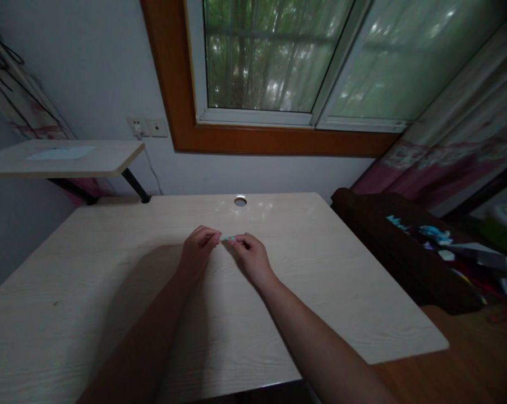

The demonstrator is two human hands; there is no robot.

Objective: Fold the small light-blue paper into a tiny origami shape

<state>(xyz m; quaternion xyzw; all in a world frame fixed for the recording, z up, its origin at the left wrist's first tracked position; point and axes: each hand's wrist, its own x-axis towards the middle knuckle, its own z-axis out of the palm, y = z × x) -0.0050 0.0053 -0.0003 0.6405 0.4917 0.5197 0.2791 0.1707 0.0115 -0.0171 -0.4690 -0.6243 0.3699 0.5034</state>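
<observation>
My left hand (199,247) and my right hand (251,253) are close together over the middle of the pale wood-grain desk (329,292). Between the thumb and fingers of my right hand is a small, thin turquoise piece (230,239), its tip pointing left; it is too small to name. The fingers of my left hand are pinched just left of that tip, with a narrow gap between the two hands. Whatever they hold, if anything, is too small to make out.
A raised shelf (64,163) with a paper sheet stands at the desk's left back. Near the back edge is a round cable hole (240,201). Beyond the desk's right edge, a dark brown chest (375,241) carries several turquoise and white items. A window (274,62) rises behind.
</observation>
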